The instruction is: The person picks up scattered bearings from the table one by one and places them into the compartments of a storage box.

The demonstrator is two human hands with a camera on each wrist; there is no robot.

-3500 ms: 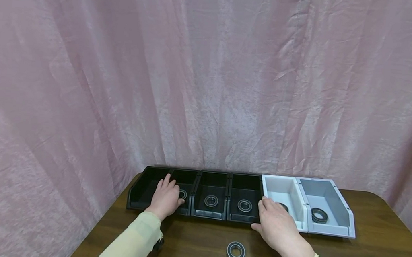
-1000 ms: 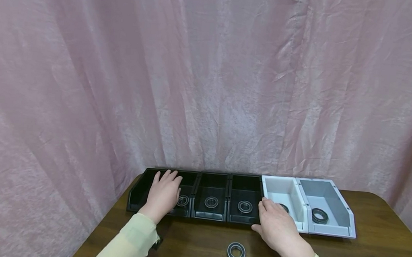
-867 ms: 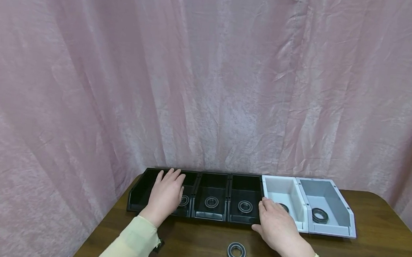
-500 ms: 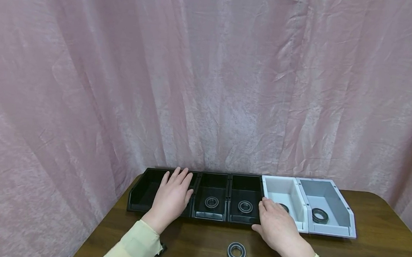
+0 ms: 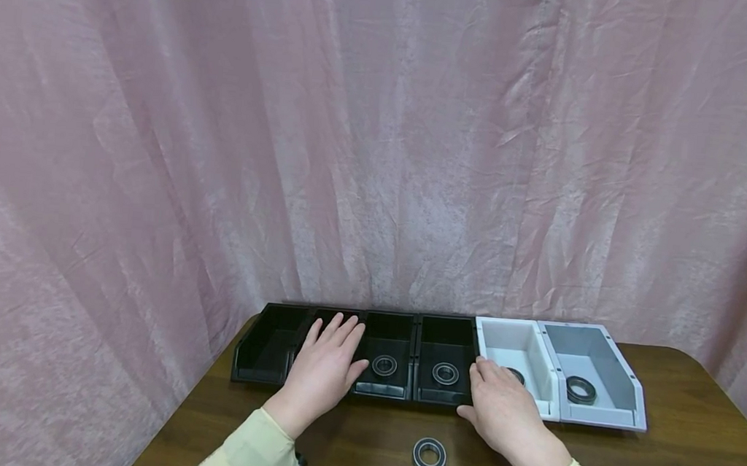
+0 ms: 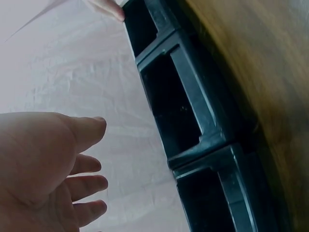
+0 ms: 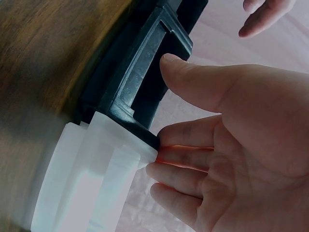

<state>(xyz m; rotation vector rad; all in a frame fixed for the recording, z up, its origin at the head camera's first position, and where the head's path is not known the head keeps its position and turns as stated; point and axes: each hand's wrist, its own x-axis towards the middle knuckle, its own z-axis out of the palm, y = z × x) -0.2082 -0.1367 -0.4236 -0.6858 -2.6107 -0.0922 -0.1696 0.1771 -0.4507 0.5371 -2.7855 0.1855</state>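
Note:
My left hand [image 5: 319,375] is held over the second black bin from the left, fingers spread and nothing in them. In the left wrist view its fingertips stand apart from the row of black bins [image 6: 193,96]. My right hand [image 5: 504,408] is by the seam between the rightmost black bin [image 5: 447,334] and the white bin [image 5: 513,335]. Its fingers are extended, and in the right wrist view the fingertips appear to touch the rim there. One ball bearing [image 5: 430,458] lies flat on the table between the hands. Other bearings [image 5: 384,365] lie inside the bins.
At the right end a pale grey bin [image 5: 601,353] holds a dark bearing [image 5: 581,390]. The white bin's bearing [image 5: 516,376] is partly covered by my right hand. A pink curtain [image 5: 380,153] hangs behind the wooden table [image 5: 676,403].
My left hand has moved rightward from between the two leftmost black bins, now covering the bearing in the second bin. The right hand, bins and table bearing look unmoved.

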